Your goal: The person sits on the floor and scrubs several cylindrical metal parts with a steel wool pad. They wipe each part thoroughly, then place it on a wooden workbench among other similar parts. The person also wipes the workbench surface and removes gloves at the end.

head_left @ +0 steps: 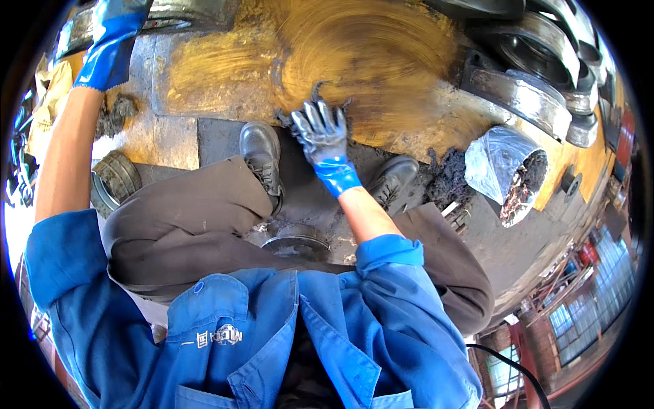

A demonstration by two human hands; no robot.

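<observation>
My right hand (319, 133) wears a blue glove blackened with grime over the fingers and palm. It sits in the middle of the view at the near edge of an oily yellow-brown board (368, 48), closed over a dark fibrous wad (346, 109), whose tufts stick out around the fingertips. My left hand (121, 17), in a blue glove, reaches to the upper left, beside a large metal ring (194, 12). Its fingers are cut off by the upper rim, so their grip is hidden.
Several metal rings (524, 102) are stacked at the right. Nearer stands a plastic-lined container (497, 163) of scraps, with dark fibre (446, 177) beside it. A ribbed metal cylinder (117, 176) lies left of my knee; another dark fibre clump (117, 114) is above it. My boots (261, 153) flank my right hand.
</observation>
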